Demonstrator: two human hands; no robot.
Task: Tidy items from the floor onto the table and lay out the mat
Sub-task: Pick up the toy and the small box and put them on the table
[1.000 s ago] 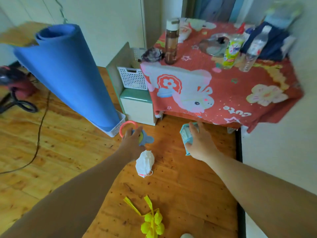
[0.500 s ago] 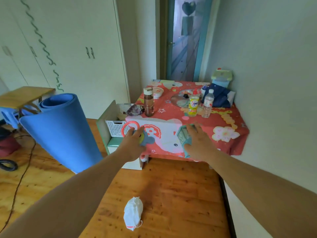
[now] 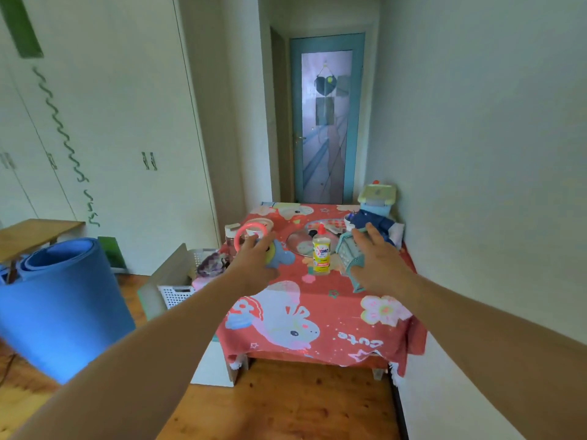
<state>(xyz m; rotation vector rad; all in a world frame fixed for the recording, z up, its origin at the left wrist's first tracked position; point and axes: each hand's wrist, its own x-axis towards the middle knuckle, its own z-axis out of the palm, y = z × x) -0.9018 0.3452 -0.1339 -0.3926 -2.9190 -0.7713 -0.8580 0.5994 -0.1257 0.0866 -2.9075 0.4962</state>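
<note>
My left hand grips a toy rattle with a pink ring and a blue body, held above the left part of the table. My right hand holds a teal box grater over the table's right part. The table wears a red cartoon cloth. A rolled blue mat stands upright on the floor at the left, apart from both hands.
On the table stand a yellow detergent bottle, a glass lid, dark blue cloth and a green-lidded box. A white basket sits on a low cabinet left of the table. The right wall is close.
Both hands rose from the floor with the rattle and the grater and now hover over the table. The view tilted up; the white mask and yellow item on the floor left the frame.
</note>
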